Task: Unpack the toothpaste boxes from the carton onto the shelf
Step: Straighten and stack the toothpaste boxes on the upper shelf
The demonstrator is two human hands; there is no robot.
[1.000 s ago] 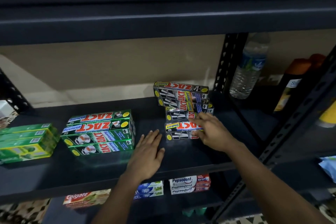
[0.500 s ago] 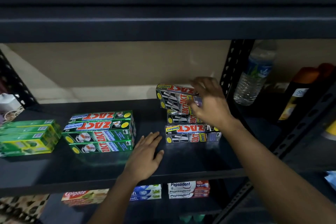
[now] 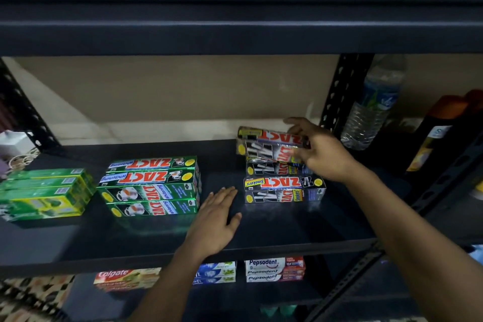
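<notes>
Head view gives me the right hand point(image 3: 321, 154) with its grip closed round the right end of a long black-and-silver cardboard toothpaste box point(image 3: 264, 141). The box has red "ZACT" lettering upside down on its top face and a yellow dot near its left end. It is at the back right of the dark metal shelf point(image 3: 287, 227), tilted and askew above a second box of the same print point(image 3: 271, 168). Just in front of them a matching "Smokers" box point(image 3: 283, 189) lies square to the shelf edge. I see the left hand point(image 3: 217, 217) resting flat on the bare shelf, fingers straight, its grip holding nothing. It lies between that front box and a block of green "ZACT Whitening" boxes point(image 3: 151, 185). Farther left sit green-and-yellow boxes point(image 3: 44, 193). A clear plastic water bottle point(image 3: 371, 107) stands upright in the next bay to the right. Colgate boxes point(image 3: 125, 277) and Pepsodent boxes point(image 3: 274, 268) lie on the shelf below.
</notes>
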